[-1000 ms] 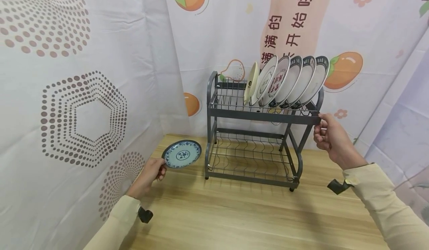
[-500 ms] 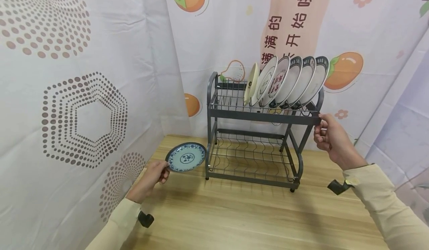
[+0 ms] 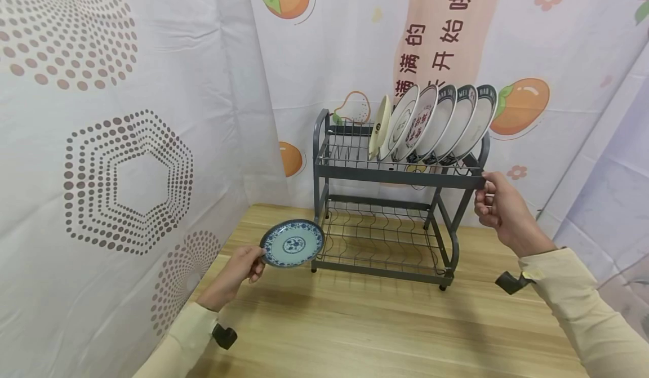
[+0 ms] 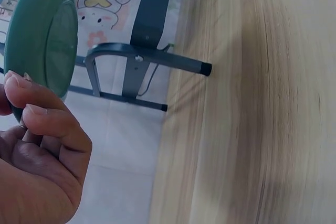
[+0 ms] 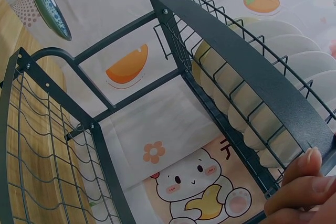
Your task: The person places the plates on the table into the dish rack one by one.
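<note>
My left hand (image 3: 242,265) pinches the near-left rim of a blue-and-white patterned plate (image 3: 293,244), held tilted above the table beside the rack's left legs. In the left wrist view the plate's green underside (image 4: 42,35) faces the camera, with thumb and fingers at its edge. My right hand (image 3: 504,212) grips the front right corner of the dark grey two-tier dish rack (image 3: 400,176). The right wrist view shows those fingertips (image 5: 310,161) on the upper tier's rail. Several white plates (image 3: 469,124) and one cream plate (image 3: 380,127) stand on edge in the upper tier.
The rack's lower wire tier (image 3: 380,237) holds no plates. It stands on a wooden table (image 3: 375,321), close to a printed curtain (image 3: 329,45) behind. Another patterned curtain (image 3: 127,158) hangs along the left side.
My left hand has carried the patterned plate rightward and slightly nearer to me, up to the rack's left side. The right hand has stayed on the rack corner.
</note>
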Demonstrator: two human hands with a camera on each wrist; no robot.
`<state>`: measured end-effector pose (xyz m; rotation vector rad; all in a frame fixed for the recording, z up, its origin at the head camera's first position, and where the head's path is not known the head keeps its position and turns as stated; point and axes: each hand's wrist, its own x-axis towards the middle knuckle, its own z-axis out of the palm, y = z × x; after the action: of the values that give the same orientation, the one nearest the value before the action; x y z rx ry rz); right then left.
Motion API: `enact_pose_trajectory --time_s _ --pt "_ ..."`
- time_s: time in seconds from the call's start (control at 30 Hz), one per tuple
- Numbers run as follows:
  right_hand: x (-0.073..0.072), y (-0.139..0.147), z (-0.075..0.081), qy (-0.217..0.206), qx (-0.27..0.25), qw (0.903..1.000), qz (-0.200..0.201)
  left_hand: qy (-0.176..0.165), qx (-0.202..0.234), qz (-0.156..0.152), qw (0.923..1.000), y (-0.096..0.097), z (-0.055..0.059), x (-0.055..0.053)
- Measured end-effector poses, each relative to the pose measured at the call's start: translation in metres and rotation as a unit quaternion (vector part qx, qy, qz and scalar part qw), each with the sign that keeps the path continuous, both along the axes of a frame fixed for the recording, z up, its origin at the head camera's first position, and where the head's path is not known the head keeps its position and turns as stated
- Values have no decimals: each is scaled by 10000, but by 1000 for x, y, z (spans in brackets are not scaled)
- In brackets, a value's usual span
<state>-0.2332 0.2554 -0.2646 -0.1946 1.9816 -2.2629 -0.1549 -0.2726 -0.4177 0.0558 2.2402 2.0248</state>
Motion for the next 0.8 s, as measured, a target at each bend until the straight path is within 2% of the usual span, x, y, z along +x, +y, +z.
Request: enact_pose_trajectory --time_s 0.5,0.8 --pt "-1 1 -1 -28 -130 9999 -4 45 -133 -521 9985 21 1 -1" --pt "-2 2 -2 -34 -130 9999 10 20 -200 -538 9983 29 1 -1"
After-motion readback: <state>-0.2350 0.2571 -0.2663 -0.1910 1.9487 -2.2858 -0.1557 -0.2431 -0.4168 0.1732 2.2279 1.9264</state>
